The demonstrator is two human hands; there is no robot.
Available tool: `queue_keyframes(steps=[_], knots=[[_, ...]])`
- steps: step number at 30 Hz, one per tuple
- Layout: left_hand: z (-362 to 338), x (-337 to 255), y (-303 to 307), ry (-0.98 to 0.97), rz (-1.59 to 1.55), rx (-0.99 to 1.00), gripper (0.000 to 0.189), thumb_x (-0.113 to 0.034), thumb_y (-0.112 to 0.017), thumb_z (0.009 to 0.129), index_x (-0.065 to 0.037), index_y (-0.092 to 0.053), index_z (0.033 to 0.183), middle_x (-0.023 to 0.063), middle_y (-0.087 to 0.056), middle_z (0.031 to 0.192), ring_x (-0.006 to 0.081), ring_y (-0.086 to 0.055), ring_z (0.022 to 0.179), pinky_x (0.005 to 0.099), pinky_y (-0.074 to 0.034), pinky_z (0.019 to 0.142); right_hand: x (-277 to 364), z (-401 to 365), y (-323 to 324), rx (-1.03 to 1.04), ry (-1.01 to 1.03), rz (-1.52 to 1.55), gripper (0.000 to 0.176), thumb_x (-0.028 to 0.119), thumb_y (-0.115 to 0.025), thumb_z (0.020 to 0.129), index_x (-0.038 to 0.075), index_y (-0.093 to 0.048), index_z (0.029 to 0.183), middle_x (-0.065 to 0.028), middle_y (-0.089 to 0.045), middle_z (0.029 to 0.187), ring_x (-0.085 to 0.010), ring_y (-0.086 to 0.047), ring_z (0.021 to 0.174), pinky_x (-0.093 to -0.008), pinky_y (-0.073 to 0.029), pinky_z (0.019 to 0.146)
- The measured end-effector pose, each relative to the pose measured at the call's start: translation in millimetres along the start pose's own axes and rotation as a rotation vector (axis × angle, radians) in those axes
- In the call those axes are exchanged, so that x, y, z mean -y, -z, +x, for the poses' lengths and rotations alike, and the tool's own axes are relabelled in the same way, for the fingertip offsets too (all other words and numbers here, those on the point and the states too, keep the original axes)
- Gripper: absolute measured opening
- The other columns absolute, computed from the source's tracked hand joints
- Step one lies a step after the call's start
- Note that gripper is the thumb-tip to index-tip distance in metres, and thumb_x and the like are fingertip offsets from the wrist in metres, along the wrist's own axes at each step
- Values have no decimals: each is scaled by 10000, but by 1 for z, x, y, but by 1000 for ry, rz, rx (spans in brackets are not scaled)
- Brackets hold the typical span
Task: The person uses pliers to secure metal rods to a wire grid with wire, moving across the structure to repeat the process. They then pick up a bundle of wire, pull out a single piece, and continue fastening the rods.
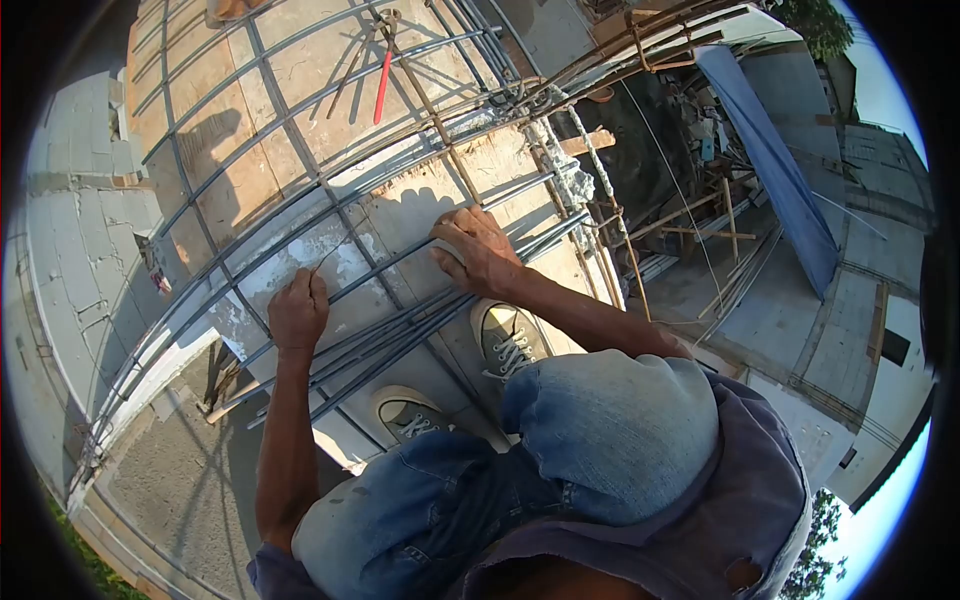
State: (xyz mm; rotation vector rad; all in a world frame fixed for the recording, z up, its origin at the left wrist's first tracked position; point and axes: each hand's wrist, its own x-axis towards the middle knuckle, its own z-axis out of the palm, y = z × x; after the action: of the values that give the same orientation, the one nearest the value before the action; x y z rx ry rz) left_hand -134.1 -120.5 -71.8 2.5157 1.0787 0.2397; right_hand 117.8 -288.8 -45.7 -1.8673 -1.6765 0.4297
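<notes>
Left hand [298, 310] is fisted tight round a thin grey tie wire [335, 252], mid-deck on the worn plywood formwork deck [250, 180]. Right hand [478, 250] lies spread, palm down, on the ribbed grey steel rebars [400, 335] nr the deck's right edge, not closed on them. Bars look stiff, heavy, long: best gripped w/ hands apart. Wire looks light, bendy, sharp-ended. Count: 2 hands, 2 canvas shoes [510, 335], 1 red-handled cutter [383, 75] by far edge. Bars are many, exact no. unclear.

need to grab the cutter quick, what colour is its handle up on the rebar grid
Red. The cutter handle shows best in the head view.
</notes>
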Motion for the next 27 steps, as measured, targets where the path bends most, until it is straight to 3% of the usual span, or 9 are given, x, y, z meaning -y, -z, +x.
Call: queue_keyframes(steps=[2, 7, 10, 15, 18, 21, 22, 23, 27], knots=[[0, 0, -3, -19, -30, 6, 185, -208, -532, 908, -63, -569, 798, 191, -628, 662, 390, -619, 603, 472, -491, 543, -11, 16, 1, -98, 36, -21, 180, 126, -672, 820, 81, -583, 971, -84, -534, 942, -275, -519, 851, -413, -440, 751], [2, 1, 0, 15, -32, 39, 175, -197, -544, 901, -60, -572, 795, 188, -631, 674, 391, -620, 612, 472, -486, 543, -31, 42, -21, -130, 78, -24, 118, 166, -644, 852, 100, -586, 931, -76, -548, 882, -277, -553, 804, -389, -465, 735], [3, -1, 5, 45, -67, 62, 164, -183, -550, 896, -57, -578, 795, 189, -632, 675, 387, -622, 612, 472, -486, 544, -30, 57, -27, 18, -201, -31, 207, 299, -560, 921, 101, -614, 949, -127, -624, 891, -323, -620, 866, -435, -511, 752], [-1, 1, 1, 44, -111, 112, 158, -175, -555, 893, -51, -599, 807, 188, -640, 688, 380, -623, 601, 461, -495, 541, -13, 70, -25, 74, -473, -108, 263, 341, -539, 933, 101, -639, 976, -127, -655, 975, -328, -638, 910, -426, -519, 773], [-4, 5, -5, 24, -123, 119, 154, -169, -552, 893, -57, -594, 796, 178, -648, 692, 367, -632, 598, 461, -504, 537, -17, 65, -32, -73, -336, -159, 180, 250, -629, 888, 71, -639, 904, -97, -624, 845, -307, -637, 727, -400, -511, 593], [-4, 6, -4, 24, -131, 127, 160, -182, -546, 898, -59, -593, 808, 179, -648, 693, 370, -633, 603, 463, -504, 539, -21, 58, -29, -82, -298, -34, 173, 241, -627, 882, 74, -620, 925, -117, -610, 859, -313, -615, 786, -418, -498, 699], [-1, 8, -4, 12, -125, 139, 160, -182, -546, 898, -59, -593, 808, 179, -648, 693, 370, -633, 603, 463, -504, 539, -21, 51, -29, -211, -165, -49, 149, 213, -657, 855, 89, -605, 920, -83, -574, 854, -294, -572, 781, -411, -464, 729], [2, 9, -4, 16, -115, 151, 165, -190, -541, 902, -60, -594, 815, 180, -649, 697, 372, -633, 606, 461, -506, 541, -17, 33, -24, -219, -189, -45, 149, 213, -657, 855, 89, -605, 920, -83, -574, 854, -294, -572, 781, -411, -464, 729], [20, 6, 8, 31, -83, 213, 183, -214, -523, 914, -68, -597, 831, 185, -654, 716, 378, -635, 617, 463, -514, 560, 17, -26, 2, 170, -165, -8, 175, 176, -676, 834, 113, -592, 974, -66, -537, 946, -266, -524, 894, -411, -416, 804]])
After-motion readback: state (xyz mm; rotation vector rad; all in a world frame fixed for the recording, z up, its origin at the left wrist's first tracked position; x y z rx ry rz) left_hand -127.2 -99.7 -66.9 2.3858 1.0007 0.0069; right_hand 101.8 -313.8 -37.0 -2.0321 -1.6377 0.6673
